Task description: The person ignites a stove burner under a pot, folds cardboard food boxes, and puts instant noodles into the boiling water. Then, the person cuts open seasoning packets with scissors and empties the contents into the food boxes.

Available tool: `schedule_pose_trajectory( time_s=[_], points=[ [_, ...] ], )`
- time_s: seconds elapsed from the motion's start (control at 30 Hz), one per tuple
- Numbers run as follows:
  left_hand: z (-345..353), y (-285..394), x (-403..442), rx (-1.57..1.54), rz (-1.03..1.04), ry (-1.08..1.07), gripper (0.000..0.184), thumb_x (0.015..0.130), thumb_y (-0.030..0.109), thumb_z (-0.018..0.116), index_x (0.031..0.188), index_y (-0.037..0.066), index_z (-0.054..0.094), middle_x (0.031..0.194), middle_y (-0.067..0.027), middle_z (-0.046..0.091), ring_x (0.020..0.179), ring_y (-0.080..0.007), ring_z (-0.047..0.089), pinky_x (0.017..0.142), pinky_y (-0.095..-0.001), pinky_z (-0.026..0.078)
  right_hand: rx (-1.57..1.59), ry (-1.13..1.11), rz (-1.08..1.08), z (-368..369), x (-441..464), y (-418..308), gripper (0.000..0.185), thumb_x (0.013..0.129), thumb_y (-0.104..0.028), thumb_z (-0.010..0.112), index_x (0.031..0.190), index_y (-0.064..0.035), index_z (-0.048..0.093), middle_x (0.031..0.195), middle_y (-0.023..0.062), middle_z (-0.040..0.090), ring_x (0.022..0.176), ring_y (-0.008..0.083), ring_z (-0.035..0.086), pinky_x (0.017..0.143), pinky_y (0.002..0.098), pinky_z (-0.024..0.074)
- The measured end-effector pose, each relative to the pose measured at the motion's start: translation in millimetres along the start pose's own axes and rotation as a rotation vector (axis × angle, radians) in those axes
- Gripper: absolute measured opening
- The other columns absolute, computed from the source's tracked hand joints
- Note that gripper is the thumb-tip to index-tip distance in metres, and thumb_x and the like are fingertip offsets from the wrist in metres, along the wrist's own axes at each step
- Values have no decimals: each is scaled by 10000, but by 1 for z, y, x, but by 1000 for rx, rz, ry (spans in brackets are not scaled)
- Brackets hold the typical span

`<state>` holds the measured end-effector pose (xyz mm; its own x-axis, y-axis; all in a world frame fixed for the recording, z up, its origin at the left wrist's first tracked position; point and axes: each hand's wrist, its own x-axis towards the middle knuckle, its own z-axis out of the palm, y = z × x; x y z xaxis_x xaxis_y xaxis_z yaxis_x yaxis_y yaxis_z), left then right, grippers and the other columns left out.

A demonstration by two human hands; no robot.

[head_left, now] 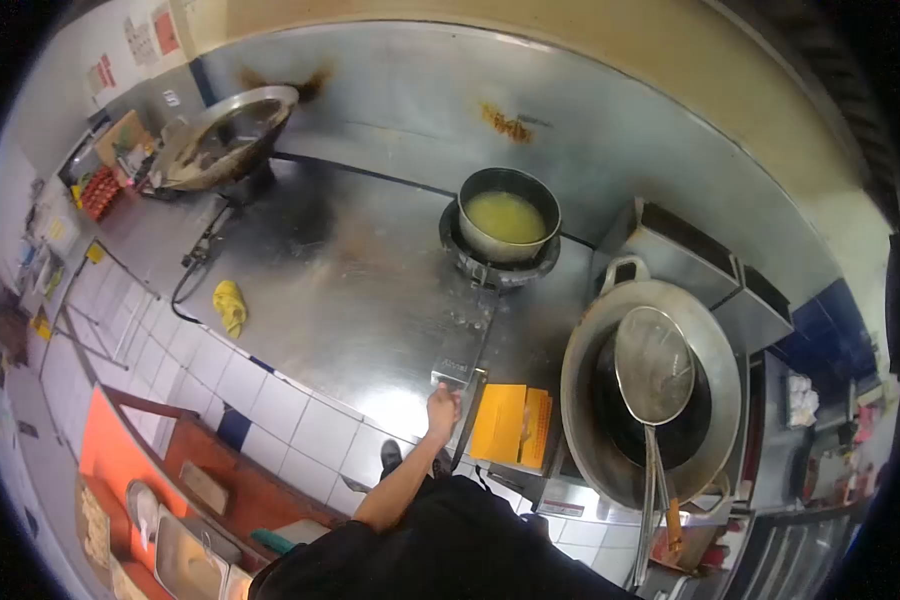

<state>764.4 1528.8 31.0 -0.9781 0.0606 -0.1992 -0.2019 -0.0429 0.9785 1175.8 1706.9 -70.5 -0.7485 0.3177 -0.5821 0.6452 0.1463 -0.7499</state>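
Observation:
My left hand [443, 410] reaches out at the front edge of the steel counter [370, 330]. Its fingers are closed against the front of a small metal stove control box [453, 374] with lettering on top; whatever they grip there is hidden. A pipe runs back from this box toward a burner [500, 272]. On that burner sits a deep metal pot [480, 240] of yellowish-green liquid [507, 216]. Just right of the hand lies an orange-yellow box or booklet [500, 422]. My right hand is out of view.
A large two-handled wok [582, 390] stands at right, a long-handled strainer [655, 365] resting across it. Another wok [195, 165] is at the back left. A yellow cloth [229, 308] lies near the left counter edge. An orange table [110, 440] with trays stands lower left.

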Motion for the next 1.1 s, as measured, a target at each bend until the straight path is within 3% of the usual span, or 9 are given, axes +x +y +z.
schedule_pose_trajectory(
  time_s=[0.03,0.13,0.17,0.3,0.43,0.63,0.9,0.97,1.1],
  points=[
    [-4,0,-12,-446,-430,-109,472,1039,390,368,898,3,597,624,-16,528,489,-100,430,424,-272,334,7,44,-48,0,-1,-2,337,927,-262,506,1121,-4,600,928,186,695,735,272,698,597,371,560],
    [-6,-2,-5,-524,-570,-84,454,1029,416,392,875,32,579,665,-4,528,479,-75,393,411,-241,292,335,283,101,22,2,-39,376,893,-236,554,1153,34,579,900,208,683,772,287,697,654,430,571],
    [-5,-2,-3,-567,-631,-49,447,1025,429,404,864,47,570,685,2,528,474,-63,374,405,-225,271,527,376,443,28,-9,-49,403,859,-209,606,1168,47,569,873,215,673,832,290,691,720,468,568],
    [-14,-4,3,-607,-678,-180,476,1006,474,422,916,38,592,678,6,508,466,-68,369,407,-228,280,608,241,495,91,-14,97,352,909,-236,527,1144,16,595,925,195,698,773,284,702,618,396,569],
    [-18,-11,5,-539,-679,-236,514,1021,480,363,885,49,607,668,15,489,469,-71,365,413,-232,283,232,319,421,146,-90,-18,342,911,-234,532,1130,18,606,909,194,702,765,270,701,617,381,564],
    [-11,17,-1,-427,-701,-144,489,1022,466,349,867,70,589,646,25,456,463,-80,381,410,-243,298,3,405,246,190,-125,-41,329,913,-230,540,1109,22,623,884,191,707,751,250,698,616,359,556],
    [2,5,4,-435,-709,32,413,1025,421,344,862,88,527,625,28,443,455,-84,376,385,-240,302,378,615,429,180,-144,-64,281,937,-191,513,1106,11,611,858,166,703,677,225,693,534,337,548],
    [-17,-21,29,-1114,-1057,-177,347,1010,285,330,829,76,538,622,17,451,447,-69,364,356,-213,312,651,691,593,168,-149,-50,291,934,-196,517,1126,10,591,869,164,697,636,219,688,492,308,538],
    [-19,-7,27,-1152,-1020,-176,282,967,154,363,833,16,570,586,4,447,420,-67,367,323,-198,303,718,822,503,146,-181,-3,308,930,-217,535,1121,19,584,873,174,690,651,233,691,508,325,547]
  ],
)
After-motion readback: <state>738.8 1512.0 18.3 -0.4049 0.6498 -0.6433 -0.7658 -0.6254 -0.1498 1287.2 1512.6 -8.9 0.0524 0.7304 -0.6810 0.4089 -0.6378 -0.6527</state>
